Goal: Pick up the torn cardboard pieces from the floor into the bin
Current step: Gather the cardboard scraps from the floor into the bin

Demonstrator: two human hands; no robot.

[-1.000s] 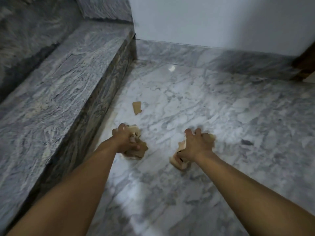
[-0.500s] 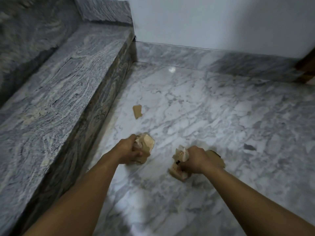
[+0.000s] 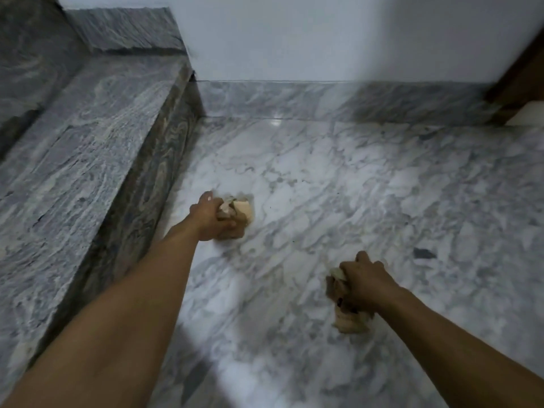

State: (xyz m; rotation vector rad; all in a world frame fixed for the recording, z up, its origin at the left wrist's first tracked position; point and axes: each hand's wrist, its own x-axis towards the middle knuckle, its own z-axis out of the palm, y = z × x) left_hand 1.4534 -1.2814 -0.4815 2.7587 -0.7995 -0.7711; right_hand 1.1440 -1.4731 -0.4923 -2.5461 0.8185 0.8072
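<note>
Reaching forward with the left hand (image 3: 210, 219), close beside the foot of the long grey veined marble step (image 3: 88, 148). Gripping there a crumpled wad of torn light-brown cardboard (image 3: 241, 212), with the fingers (image 3: 228, 224) curling tightly round its near side and the thumb lying along the top. Holding that wad low over the white, grey-veined marble floor (image 3: 323, 187), just off the step's dark riser; impossible to tell whether it is touching the floor.

Clutching a second bundle of torn brown cardboard (image 3: 348, 320) in the right hand (image 3: 363, 282), well apart from the step and out over the open floor. Wrapping those fingers (image 3: 347, 279) over the top of the bundle, knuckles up, with crumpled ends sticking out below the fist. Keeping both bare forearms stretched out, with the two hands well apart from each other.

Showing, farther from the step than the right hand, a small dark fleck (image 3: 424, 253) lying on the floor. Meeting at the step's far end a low grey marble skirting (image 3: 323, 98) beneath a plain white wall (image 3: 294, 39). Catching, at the end of that skirting farthest from the step, a slanting brown wooden edge (image 3: 524, 81). Blurring slightly throughout, so the single cardboard pieces inside each handful cannot be told apart.
</note>
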